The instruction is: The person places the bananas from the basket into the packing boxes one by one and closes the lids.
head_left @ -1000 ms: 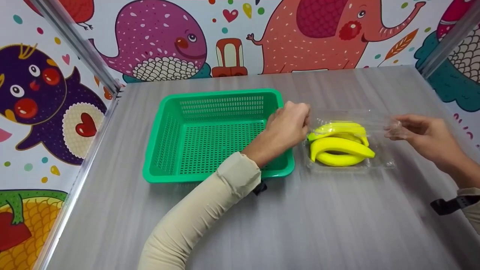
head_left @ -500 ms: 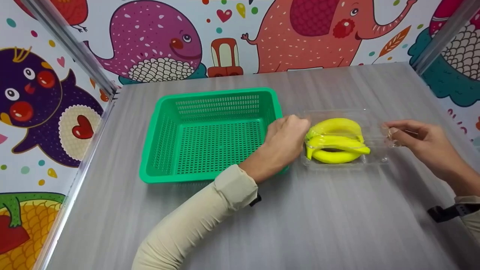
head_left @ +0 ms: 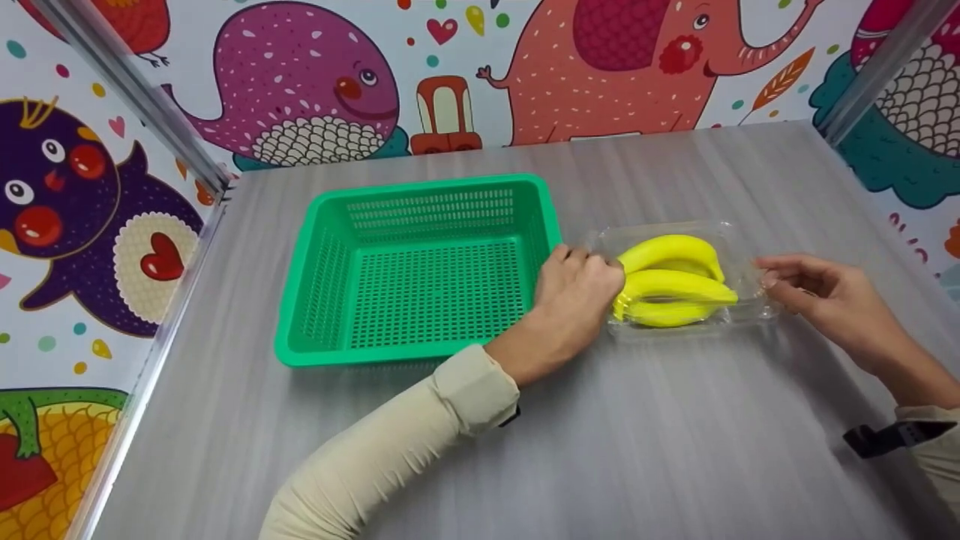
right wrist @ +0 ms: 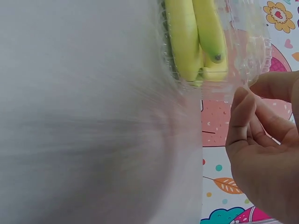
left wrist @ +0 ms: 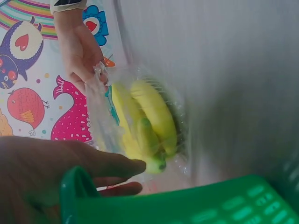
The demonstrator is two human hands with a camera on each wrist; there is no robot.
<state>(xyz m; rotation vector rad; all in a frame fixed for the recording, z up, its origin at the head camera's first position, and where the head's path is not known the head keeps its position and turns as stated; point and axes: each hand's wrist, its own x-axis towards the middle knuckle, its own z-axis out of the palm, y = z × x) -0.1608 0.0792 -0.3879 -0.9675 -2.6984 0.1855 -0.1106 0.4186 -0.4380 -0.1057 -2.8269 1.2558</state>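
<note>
A clear plastic clamshell box (head_left: 739,319) lies on the table with several yellow bananas (head_left: 675,285) inside. Its hinged lid (head_left: 750,247) is tilted low over the fruit. At the left edge of that lid, my left hand (head_left: 570,300) grips with curled fingers; the fingertips are mostly hidden in the head view. On the opposite side, my right hand (head_left: 825,300) pinches the lid's edge between thumb and fingers, seen closely in the right wrist view, where the right hand (right wrist: 261,126) is beside the box's corner.
A green perforated basket (head_left: 292,300) stands left of the box, its right rim beneath my left hand. Nothing is seen inside it. The grey table (head_left: 675,450) ends at printed cartoon walls (head_left: 600,97) at the back and sides.
Both hands have come down and towards me, swinging the lid lower over the bananas. The box and basket keep their places on the table while the head view shifts slightly.
</note>
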